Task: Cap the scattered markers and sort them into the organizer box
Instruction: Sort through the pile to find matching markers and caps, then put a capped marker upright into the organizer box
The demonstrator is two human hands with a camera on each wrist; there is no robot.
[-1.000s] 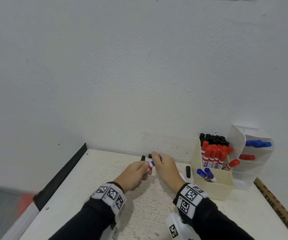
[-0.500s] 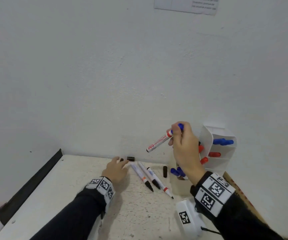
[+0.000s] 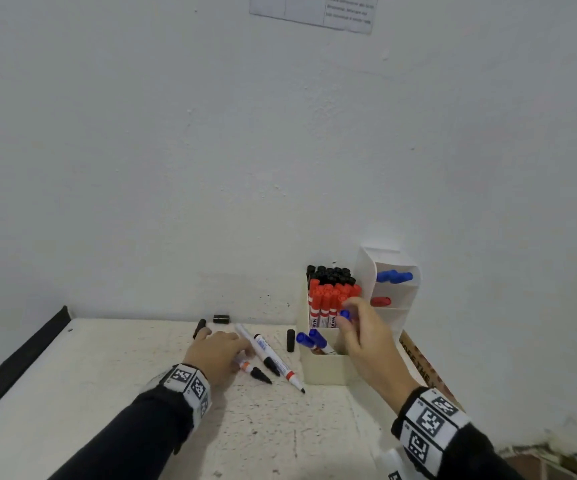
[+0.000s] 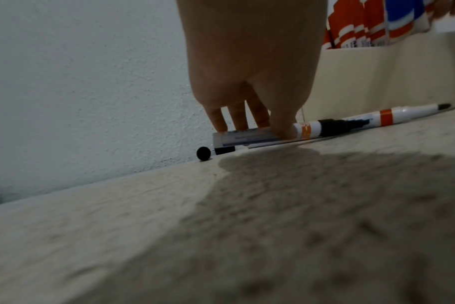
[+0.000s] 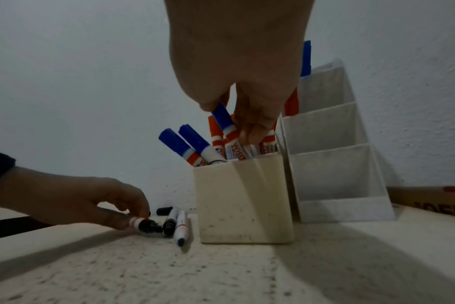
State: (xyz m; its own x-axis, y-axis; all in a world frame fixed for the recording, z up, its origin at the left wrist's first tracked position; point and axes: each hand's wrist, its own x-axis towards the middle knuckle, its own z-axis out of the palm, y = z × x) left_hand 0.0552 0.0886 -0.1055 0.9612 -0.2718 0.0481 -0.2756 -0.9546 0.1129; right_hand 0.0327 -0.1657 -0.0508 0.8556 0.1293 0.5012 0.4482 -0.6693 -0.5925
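My right hand (image 3: 345,318) pinches a blue-capped marker (image 5: 222,119) by its cap, upright, with its lower end inside the front part of the cream organizer box (image 3: 325,370). The box holds several black-capped markers (image 3: 332,273) at the back, red ones (image 3: 328,296) in the middle and two blue ones (image 3: 306,339) in front. My left hand (image 3: 235,355) lies low on the table and grips an uncapped black marker (image 4: 255,137) there. Two more uncapped markers (image 3: 266,355) lie beside it. Black caps (image 3: 199,328) (image 3: 221,319) (image 3: 291,340) lie loose near the wall and box.
A white tiered organizer (image 3: 394,323) stands right of the box, with a blue cap (image 3: 393,276) and a red cap (image 3: 380,301) in its upper shelves. A brown cardboard strip (image 3: 422,368) lies behind my right wrist. A black rail (image 3: 20,358) edges the table's left side.
My right hand has carried the blue-capped marker from mid-air down into the box. My left hand has moved from the caps by the wall onto the nearest uncapped marker.
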